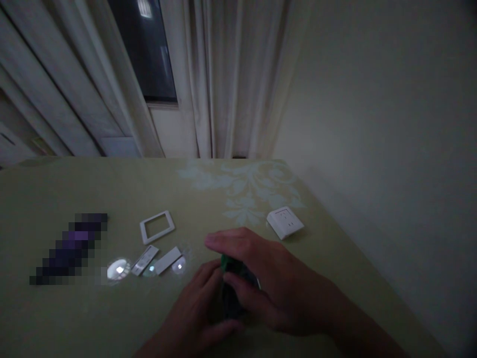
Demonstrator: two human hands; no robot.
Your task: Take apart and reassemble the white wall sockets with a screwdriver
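Between my two hands, low in the middle of the head view, is a dark object with a bright green part (228,262); its kind is hard to make out in the dim light. My left hand (197,308) grips it from the left side, thumb low and fingers partly hidden behind it. My right hand (268,278) reaches over it from the right, its thumb on the near face and its fingers across the top, covering much of it. Beyond my right hand lies a white wall socket (286,222).
A white rectangular frame (157,227) lies left of my hands, near two small white strips (168,260). Farther left is a dark pixelated object (70,251). The table (112,184) borders a wall (391,149) on the right; curtains (231,79) hang behind it.
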